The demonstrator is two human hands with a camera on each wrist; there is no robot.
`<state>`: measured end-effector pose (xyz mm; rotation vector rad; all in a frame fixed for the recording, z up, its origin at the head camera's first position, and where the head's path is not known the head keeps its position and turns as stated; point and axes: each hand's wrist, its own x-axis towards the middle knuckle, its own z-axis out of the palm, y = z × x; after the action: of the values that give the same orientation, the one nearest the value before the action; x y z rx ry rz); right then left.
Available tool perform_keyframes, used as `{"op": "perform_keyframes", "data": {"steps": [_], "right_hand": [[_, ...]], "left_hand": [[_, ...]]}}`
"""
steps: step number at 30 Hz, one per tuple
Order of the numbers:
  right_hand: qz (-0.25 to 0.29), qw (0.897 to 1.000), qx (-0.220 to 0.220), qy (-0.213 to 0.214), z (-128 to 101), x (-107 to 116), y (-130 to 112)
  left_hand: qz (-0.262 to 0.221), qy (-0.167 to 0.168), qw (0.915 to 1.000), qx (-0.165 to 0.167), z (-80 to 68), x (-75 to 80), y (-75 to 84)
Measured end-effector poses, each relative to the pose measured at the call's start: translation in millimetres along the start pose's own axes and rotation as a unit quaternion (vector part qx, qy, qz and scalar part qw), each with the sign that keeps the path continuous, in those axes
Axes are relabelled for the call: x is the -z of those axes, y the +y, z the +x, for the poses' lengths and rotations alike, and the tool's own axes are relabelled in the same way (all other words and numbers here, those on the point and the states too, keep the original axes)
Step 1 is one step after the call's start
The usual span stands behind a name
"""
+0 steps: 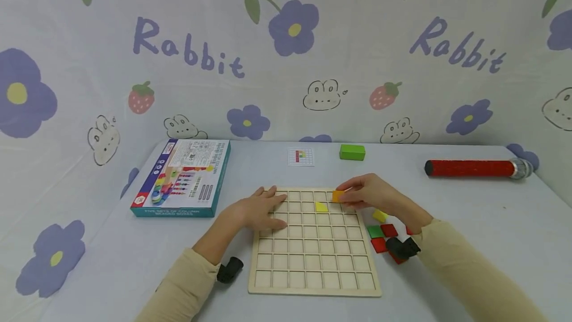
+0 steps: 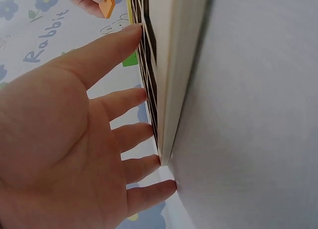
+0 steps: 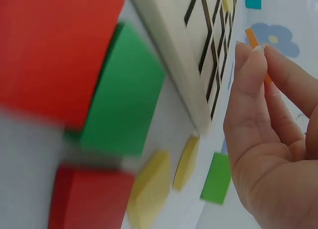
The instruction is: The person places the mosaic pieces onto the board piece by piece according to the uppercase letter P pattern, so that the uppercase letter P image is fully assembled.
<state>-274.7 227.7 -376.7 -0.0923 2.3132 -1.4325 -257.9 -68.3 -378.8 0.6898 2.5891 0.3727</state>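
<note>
R hand (image 1: 374, 195), orange tile (image 1: 337, 196) btwn fingertips (image 3: 251, 67), abv board (image 1: 313, 292)

I get soft, even light, with faint shadow along the board (image 1: 312, 246); in my right wrist feed, the nearest red tile (image 3: 54, 55) and green tile (image 3: 126, 95) blur.

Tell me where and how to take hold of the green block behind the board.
Probably best: pinch the green block mid-length from above, thumb on its near long face, fingers behind. It's a box lying widthways in the head view, top and front exposed. The right hand is nearer, but it pinches the orange tile.
</note>
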Motion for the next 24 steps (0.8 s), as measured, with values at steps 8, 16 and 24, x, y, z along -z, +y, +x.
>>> {"op": "perform_keyframes", "data": {"steps": [8, 16, 24], "right_hand": [[0.007, 1.0, 0.015, -0.016, 8.4, -19.4, -5.5], [-0.002, 1.0, 0.006, -0.027, 16.0, -39.6, -16.5], [0.006, 0.999, 0.001, -0.034, 21.3, -52.6, -23.6]], "left_hand": [[-0.004, 0.002, 1.0, -0.006, 1.3, -0.8, 0.0], [-0.006, -0.002, 1.0, 0.003, 1.5, -1.7, -1.3], [0.006, 0.003, 1.0, 0.001, 1.4, -1.6, -3.1]]}}
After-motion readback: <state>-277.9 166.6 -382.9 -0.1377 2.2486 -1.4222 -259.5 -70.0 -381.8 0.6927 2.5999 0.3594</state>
